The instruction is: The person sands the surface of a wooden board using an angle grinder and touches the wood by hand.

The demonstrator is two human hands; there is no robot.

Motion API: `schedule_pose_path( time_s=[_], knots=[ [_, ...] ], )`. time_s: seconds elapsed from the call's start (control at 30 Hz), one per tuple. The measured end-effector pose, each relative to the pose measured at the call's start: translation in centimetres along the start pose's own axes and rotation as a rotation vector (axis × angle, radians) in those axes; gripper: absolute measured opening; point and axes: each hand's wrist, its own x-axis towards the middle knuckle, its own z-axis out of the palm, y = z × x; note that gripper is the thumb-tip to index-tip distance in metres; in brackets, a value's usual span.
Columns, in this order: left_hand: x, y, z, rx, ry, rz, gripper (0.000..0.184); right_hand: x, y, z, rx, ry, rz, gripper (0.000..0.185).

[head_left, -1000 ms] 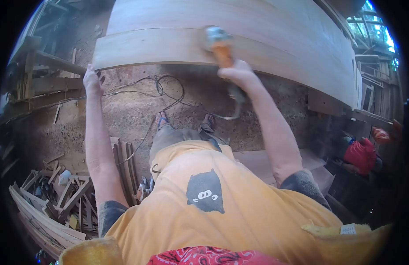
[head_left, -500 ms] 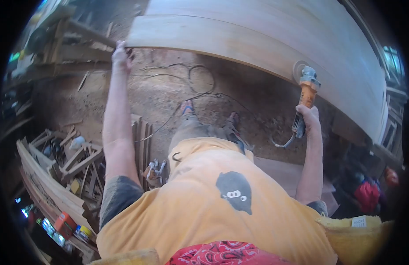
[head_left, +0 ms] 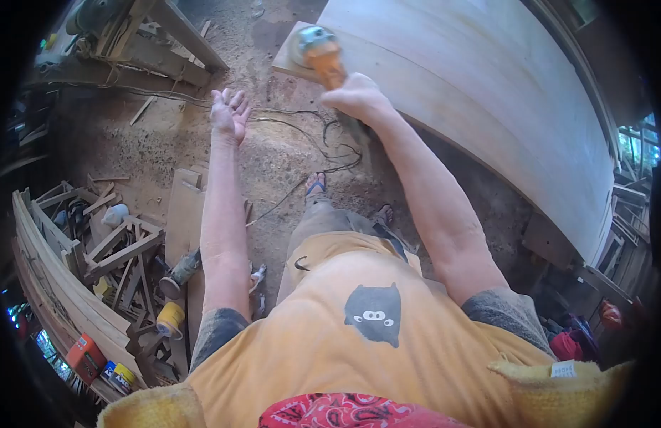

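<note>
My right hand (head_left: 355,96) is wrapped round the orange body of a power tool (head_left: 323,58), which is blurred by motion. The round disc at the tool's head lies over the left end of a large pale wooden panel (head_left: 473,78). My left hand (head_left: 231,114) is off the panel, palm up with fingers apart and slightly curled, above the dirt floor and holding nothing. A dark cable (head_left: 295,128) lies in loops on the floor between my hands.
A wooden frame (head_left: 159,60) stands at the upper left. Scrap wood (head_left: 124,242), a second grinder-like tool (head_left: 181,274), a yellow can (head_left: 171,319) and a red box (head_left: 85,357) are at the lower left. Red cloth (head_left: 566,346) lies at the lower right.
The tool in my right hand has swept from the panel's right part to its left end. My left hand has let go of the panel's corner and opened. The view has shifted.
</note>
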Motion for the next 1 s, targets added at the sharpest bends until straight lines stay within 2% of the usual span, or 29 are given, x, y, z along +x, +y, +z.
schedule_pose_path(
  time_s=[0.1,0.2,0.23,0.3,0.37,0.47,0.57,0.6,0.67,0.73,0.83,0.87,0.93,1.0],
  knots=[
    [0.7,-0.7,0.4,0.063,0.049,0.046,0.084,2.3,-2.1,1.1,-0.08,-0.065,-0.045,0.051],
    [1.4,-1.2,4.3,0.148,0.045,0.134,0.085,1.6,-2.1,0.2,-0.109,-0.047,-0.068,0.053],
    [2.1,-1.4,5.5,0.178,0.028,0.163,0.086,0.4,-1.2,-0.8,-0.113,-0.032,-0.053,0.054],
    [2.7,-2.0,8.4,0.331,0.038,0.167,0.078,-2.5,1.7,-2.8,-0.115,0.0,-0.008,0.056],
    [4.0,-3.4,9.9,0.516,-0.134,0.373,0.076,-5.3,7.2,-5.3,-0.116,0.011,0.074,0.058],
    [9.6,-5.0,9.9,1.249,0.034,0.509,0.078,-11.5,18.0,-10.5,-0.03,0.027,0.283,0.064],
    [11.2,-8.9,11.0,1.661,0.376,0.636,0.082,-19.1,33.3,-14.0,0.091,0.216,0.424,0.06],
    [7.0,-8.7,13.7,1.61,0.435,0.551,0.081,-22.5,36.4,-15.5,0.132,0.286,0.471,0.054],
    [5.8,-8.8,14.9,1.7,0.45,0.542,0.082,-27.6,43.6,-17.3,0.308,0.391,0.481,0.039],
    [4.7,-8.9,15.3,1.798,0.463,0.546,0.082,-30.8,45.5,-18.6,0.412,0.528,0.532,0.032],
    [2.8,-9.4,16.2,1.805,0.285,0.626,0.082,-32.0,47.4,-19.7,0.587,0.584,0.615,0.032],
    [2.1,-9.8,16.8,1.911,0.288,0.622,0.077,-31.5,47.5,-19.7,0.586,0.572,0.595,0.03],
    [2.5,-10.5,15.6,2.067,0.12,0.846,0.073,-29.7,45.9,-18.8,0.583,0.531,0.552,0.027],
    [2.5,-10.5,14.0,2.46,-0.037,1.081,0.071,-27.1,39.5,-17.5,0.475,0.457,0.565,0.031]
  ],
)
